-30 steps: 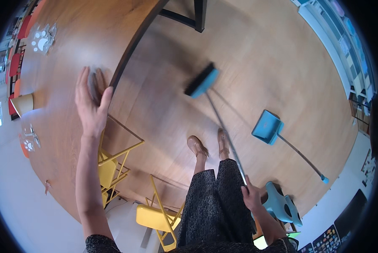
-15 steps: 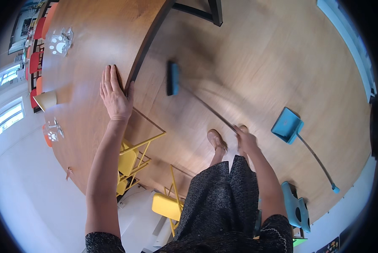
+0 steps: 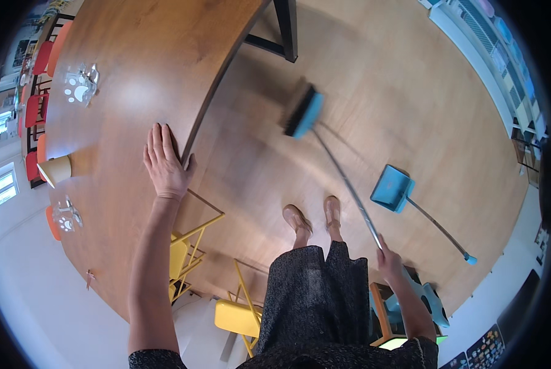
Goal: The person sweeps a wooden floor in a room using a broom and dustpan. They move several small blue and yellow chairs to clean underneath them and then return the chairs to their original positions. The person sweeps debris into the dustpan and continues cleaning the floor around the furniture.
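Observation:
My left hand (image 3: 166, 166) lies flat on the edge of a wooden table (image 3: 115, 203), fingers stretched forward and the thumb at the rim. Wrapped round the metal handle of a broom (image 3: 349, 181) is my right hand (image 3: 389, 261), low beside my skirt. The broom's blue head with dark bristles (image 3: 304, 112) is tilted and slightly blurred; whether the bristles touch the floor I cannot tell. A blue dustpan (image 3: 392, 189) with a long handle lies on the wooden floor (image 3: 251, 166), right of the broom.
Yellow folding chairs (image 3: 238, 317) stand beside the table at my left. A dark metal table leg (image 3: 286, 31) rises ahead. Clear plastic packets (image 3: 80, 86) and a cream cone-shaped thing (image 3: 55, 170) are on the table. Blue-green chairs (image 3: 432, 304) sit at my right.
The broom head has swung to the right, away from the table, and my right hand has moved right and back with the handle. The left hand stays on the table.

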The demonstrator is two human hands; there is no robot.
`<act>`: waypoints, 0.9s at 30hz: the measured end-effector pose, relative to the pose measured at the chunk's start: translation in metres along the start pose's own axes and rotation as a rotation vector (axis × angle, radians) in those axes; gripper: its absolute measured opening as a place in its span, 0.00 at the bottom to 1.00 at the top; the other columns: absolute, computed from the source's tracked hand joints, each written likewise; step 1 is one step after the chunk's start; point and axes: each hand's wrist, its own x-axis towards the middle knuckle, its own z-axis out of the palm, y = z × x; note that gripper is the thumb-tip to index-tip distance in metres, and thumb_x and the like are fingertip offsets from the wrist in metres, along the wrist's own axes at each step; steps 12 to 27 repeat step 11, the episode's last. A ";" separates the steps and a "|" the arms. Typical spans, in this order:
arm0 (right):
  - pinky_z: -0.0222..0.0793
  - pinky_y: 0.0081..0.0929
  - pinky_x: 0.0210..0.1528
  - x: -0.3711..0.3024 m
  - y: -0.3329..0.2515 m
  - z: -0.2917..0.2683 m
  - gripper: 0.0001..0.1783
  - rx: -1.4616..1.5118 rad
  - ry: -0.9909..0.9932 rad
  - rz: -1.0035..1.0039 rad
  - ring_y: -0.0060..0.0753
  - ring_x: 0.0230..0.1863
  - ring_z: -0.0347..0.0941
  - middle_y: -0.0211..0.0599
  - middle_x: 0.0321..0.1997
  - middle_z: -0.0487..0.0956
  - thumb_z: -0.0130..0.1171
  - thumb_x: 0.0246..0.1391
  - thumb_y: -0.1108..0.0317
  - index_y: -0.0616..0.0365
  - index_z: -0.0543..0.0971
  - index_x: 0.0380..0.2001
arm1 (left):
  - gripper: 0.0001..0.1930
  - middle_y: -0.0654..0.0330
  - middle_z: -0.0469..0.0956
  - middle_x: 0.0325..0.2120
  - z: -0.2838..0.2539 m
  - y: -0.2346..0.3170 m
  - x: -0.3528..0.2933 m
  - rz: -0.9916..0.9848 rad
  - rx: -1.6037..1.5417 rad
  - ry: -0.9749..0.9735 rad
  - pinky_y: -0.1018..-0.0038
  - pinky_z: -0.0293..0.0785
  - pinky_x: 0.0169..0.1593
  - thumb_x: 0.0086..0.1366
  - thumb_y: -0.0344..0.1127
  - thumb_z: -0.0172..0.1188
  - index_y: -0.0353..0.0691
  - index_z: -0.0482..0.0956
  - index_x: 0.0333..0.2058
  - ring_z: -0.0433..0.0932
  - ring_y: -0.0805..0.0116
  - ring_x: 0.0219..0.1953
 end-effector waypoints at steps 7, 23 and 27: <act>0.67 0.46 0.34 0.277 -0.216 0.053 0.27 0.238 0.012 -0.348 0.56 0.30 0.73 0.56 0.26 0.75 0.49 0.59 0.64 0.34 0.62 0.62 | 0.46 0.48 0.52 0.64 -0.001 0.002 0.007 -0.017 -0.011 -0.015 0.54 0.46 0.65 0.48 0.45 0.62 0.37 0.50 0.64 0.51 0.53 0.66; 0.68 0.40 0.48 0.365 -0.358 0.028 0.23 0.330 -0.140 -0.221 0.48 0.48 0.73 0.52 0.44 0.77 0.47 0.60 0.56 0.40 0.67 0.58 | 0.45 0.49 0.51 0.64 -0.001 -0.006 0.001 -0.053 -0.031 -0.043 0.54 0.43 0.66 0.49 0.42 0.62 0.39 0.50 0.64 0.49 0.52 0.67; 0.68 0.40 0.48 0.365 -0.358 0.028 0.23 0.330 -0.140 -0.221 0.48 0.48 0.73 0.52 0.44 0.77 0.47 0.60 0.56 0.40 0.67 0.58 | 0.45 0.49 0.51 0.64 -0.001 -0.006 0.001 -0.053 -0.031 -0.043 0.54 0.43 0.66 0.49 0.42 0.62 0.39 0.50 0.64 0.49 0.52 0.67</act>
